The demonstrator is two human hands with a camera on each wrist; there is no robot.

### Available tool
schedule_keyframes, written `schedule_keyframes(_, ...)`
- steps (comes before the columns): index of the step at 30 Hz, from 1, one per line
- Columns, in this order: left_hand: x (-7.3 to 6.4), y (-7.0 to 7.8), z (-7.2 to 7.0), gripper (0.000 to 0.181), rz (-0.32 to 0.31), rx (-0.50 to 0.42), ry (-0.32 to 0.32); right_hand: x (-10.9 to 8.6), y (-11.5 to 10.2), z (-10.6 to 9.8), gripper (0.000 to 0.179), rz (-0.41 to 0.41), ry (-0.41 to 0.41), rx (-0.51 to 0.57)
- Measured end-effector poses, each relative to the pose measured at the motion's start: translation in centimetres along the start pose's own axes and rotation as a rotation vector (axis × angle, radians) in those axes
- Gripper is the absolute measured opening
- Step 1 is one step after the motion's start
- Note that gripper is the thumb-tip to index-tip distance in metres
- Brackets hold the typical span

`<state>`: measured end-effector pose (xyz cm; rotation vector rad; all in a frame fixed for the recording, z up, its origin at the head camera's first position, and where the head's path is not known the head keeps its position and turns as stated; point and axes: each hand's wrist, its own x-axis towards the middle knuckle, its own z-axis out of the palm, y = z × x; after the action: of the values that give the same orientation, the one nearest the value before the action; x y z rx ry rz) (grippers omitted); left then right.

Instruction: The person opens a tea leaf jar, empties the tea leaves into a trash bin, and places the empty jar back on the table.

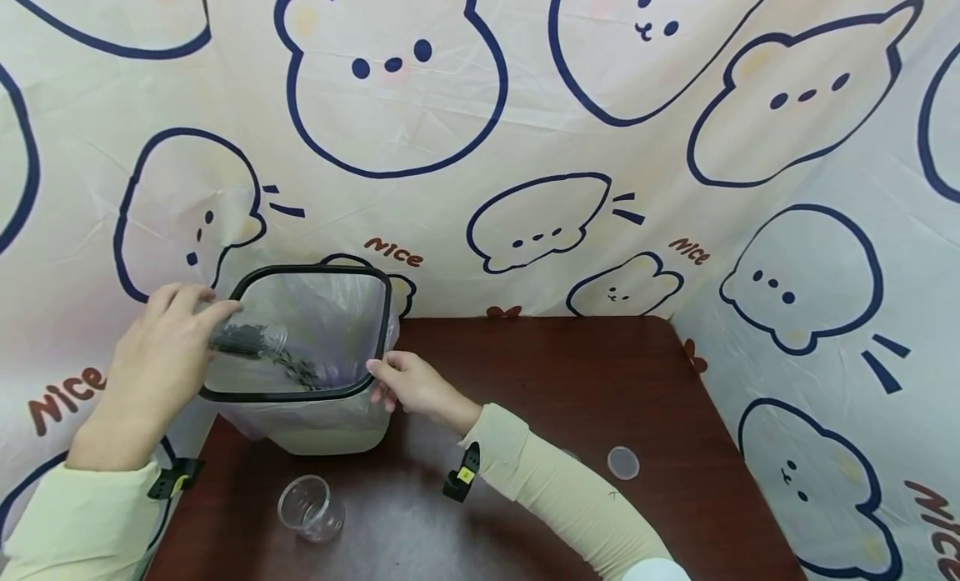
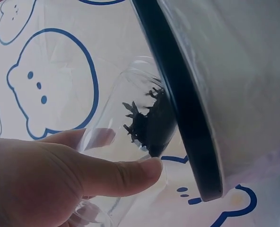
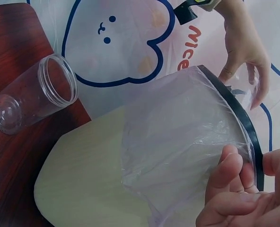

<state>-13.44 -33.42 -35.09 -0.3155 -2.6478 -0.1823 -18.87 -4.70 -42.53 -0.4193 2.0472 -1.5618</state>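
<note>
My left hand (image 1: 161,356) grips a clear plastic jar (image 2: 112,106), tipped on its side with its mouth over the waste bin (image 1: 330,437). Dark, dried leaf-like bits (image 2: 147,124) lie along the jar's lower side, and some spill from its mouth into the bin. A thin, pale translucent bag (image 3: 178,123) lines the bin and folds over its outside. Around the top runs a black rim (image 1: 387,318). At the bin's near right corner, my right hand (image 1: 420,388) pinches this rim between thumb and fingers.
A second clear jar (image 1: 309,508), lidless and with nothing visible inside, stands on the dark brown table (image 1: 525,364) in front of the bin. Farther right lies a round translucent lid (image 1: 623,463). Printed cloth (image 1: 435,206) hangs behind and beside the table.
</note>
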Motion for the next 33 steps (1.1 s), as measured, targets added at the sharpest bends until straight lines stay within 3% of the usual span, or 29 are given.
schedule_keyframes(20,0.42,0.07,0.48,0.048,0.083,0.032,0.051,0.01,-0.04,0.06,0.031,0.000,0.006,0.002)
schedule_keyframes(27,0.38,0.51,0.18,0.065,0.012,0.007,0.004,-0.01,0.00,0.05,0.031,0.001,0.009,-0.002)
schedule_keyframes(33,0.39,0.31,0.27,0.064,0.078,0.027,0.051,0.10,0.06,0.14,0.032,0.000,0.008,-0.005)
